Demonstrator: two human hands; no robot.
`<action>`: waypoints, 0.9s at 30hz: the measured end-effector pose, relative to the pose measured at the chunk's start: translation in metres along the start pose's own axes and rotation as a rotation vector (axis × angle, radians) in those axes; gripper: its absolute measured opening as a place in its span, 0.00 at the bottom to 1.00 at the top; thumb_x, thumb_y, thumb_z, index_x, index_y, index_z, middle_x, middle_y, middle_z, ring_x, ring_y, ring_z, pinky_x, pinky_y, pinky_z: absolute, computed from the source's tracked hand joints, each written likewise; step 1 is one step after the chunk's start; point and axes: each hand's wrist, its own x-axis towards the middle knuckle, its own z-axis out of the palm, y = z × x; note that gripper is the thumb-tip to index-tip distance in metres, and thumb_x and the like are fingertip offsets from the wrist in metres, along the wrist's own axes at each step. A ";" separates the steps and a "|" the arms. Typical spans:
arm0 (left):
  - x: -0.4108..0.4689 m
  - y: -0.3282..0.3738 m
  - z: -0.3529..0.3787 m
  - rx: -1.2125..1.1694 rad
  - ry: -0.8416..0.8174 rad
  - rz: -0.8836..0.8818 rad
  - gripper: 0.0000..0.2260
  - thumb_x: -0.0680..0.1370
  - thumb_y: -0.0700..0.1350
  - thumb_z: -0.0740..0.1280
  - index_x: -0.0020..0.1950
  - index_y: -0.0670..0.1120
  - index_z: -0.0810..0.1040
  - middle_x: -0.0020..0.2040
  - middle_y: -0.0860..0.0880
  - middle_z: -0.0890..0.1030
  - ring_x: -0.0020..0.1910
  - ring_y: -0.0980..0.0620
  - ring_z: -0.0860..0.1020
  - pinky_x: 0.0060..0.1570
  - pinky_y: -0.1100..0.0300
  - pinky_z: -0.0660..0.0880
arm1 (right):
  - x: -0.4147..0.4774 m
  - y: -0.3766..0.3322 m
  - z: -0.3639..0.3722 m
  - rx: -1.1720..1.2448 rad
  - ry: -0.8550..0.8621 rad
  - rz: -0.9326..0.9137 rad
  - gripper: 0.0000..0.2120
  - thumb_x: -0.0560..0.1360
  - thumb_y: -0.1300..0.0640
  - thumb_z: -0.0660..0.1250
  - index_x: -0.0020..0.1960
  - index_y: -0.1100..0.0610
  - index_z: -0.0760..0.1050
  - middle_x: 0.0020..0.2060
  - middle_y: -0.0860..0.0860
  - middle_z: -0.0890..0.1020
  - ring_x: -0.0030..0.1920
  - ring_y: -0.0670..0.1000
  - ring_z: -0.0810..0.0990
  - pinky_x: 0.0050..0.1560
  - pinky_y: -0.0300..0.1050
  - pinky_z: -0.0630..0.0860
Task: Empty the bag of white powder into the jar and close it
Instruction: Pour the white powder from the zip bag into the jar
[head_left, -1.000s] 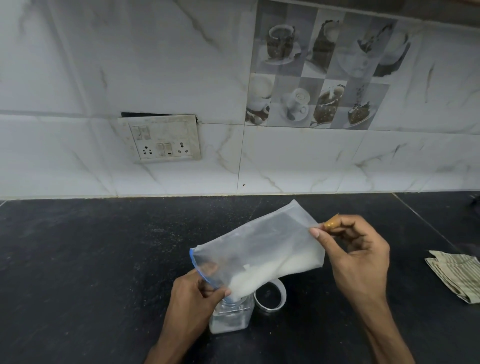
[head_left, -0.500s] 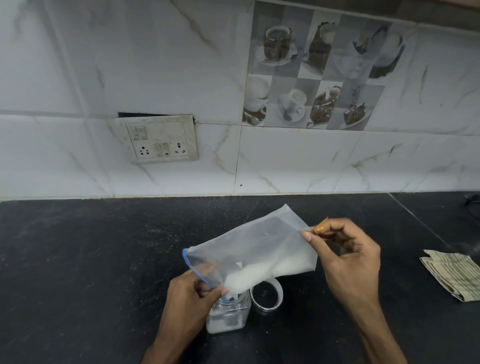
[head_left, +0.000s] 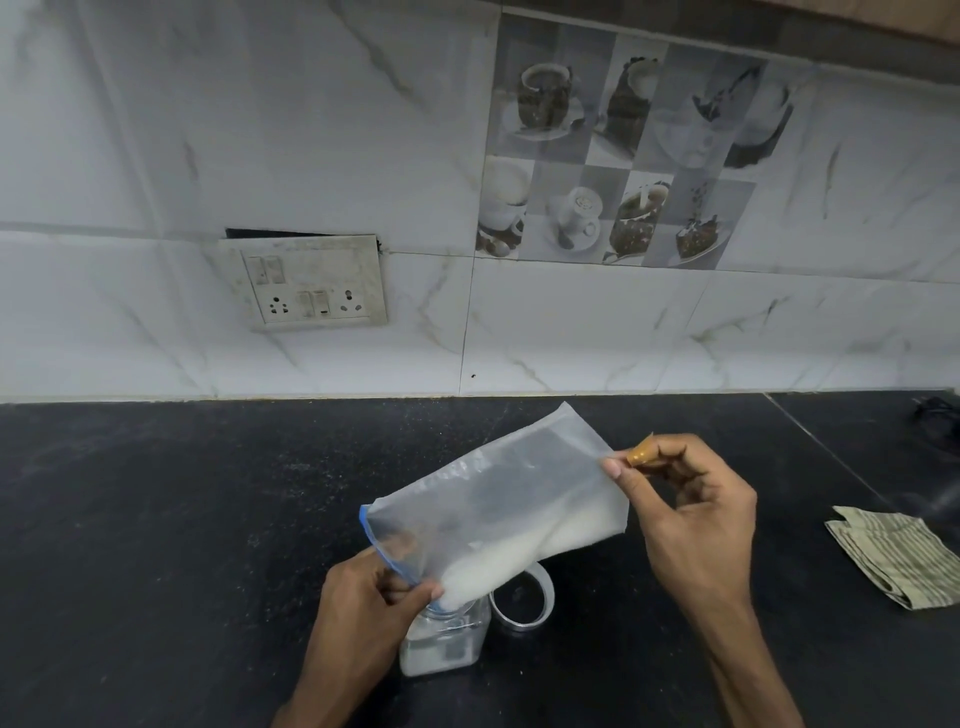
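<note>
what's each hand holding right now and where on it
Both hold the bag: the left hand pinches its open blue-edged mouth over the jar, the right hand lifts its closed bottom edge.

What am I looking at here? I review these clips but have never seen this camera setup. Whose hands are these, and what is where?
There is no machine: a person wears a camera on the head, looking down at their own bare hands. The left hand pinches the blue-edged mouth of a clear bag against the open jar. The right hand lifts the bag's far corner so the white powder slides down. On the black counter lie the jar's lid beside the jar and a folded cloth at right.
</note>
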 end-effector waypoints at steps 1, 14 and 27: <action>0.000 -0.002 0.000 -0.008 0.001 -0.002 0.11 0.65 0.37 0.81 0.38 0.46 0.81 0.30 0.42 0.84 0.31 0.44 0.83 0.37 0.49 0.83 | 0.000 0.000 0.001 0.005 -0.011 0.000 0.11 0.69 0.69 0.76 0.42 0.55 0.80 0.39 0.48 0.86 0.42 0.48 0.85 0.48 0.36 0.80; 0.003 -0.005 0.002 -0.012 0.008 -0.019 0.12 0.62 0.39 0.82 0.40 0.49 0.84 0.32 0.48 0.86 0.31 0.49 0.84 0.38 0.49 0.83 | 0.001 -0.001 -0.002 -0.015 -0.053 0.009 0.15 0.69 0.69 0.76 0.41 0.48 0.81 0.40 0.45 0.86 0.44 0.49 0.86 0.51 0.41 0.81; 0.003 0.000 0.000 0.000 0.037 0.026 0.22 0.61 0.38 0.83 0.36 0.64 0.78 0.31 0.52 0.85 0.25 0.59 0.77 0.29 0.64 0.76 | 0.003 -0.002 0.001 -0.029 -0.040 -0.008 0.16 0.69 0.70 0.76 0.41 0.48 0.82 0.39 0.43 0.87 0.44 0.48 0.86 0.52 0.40 0.81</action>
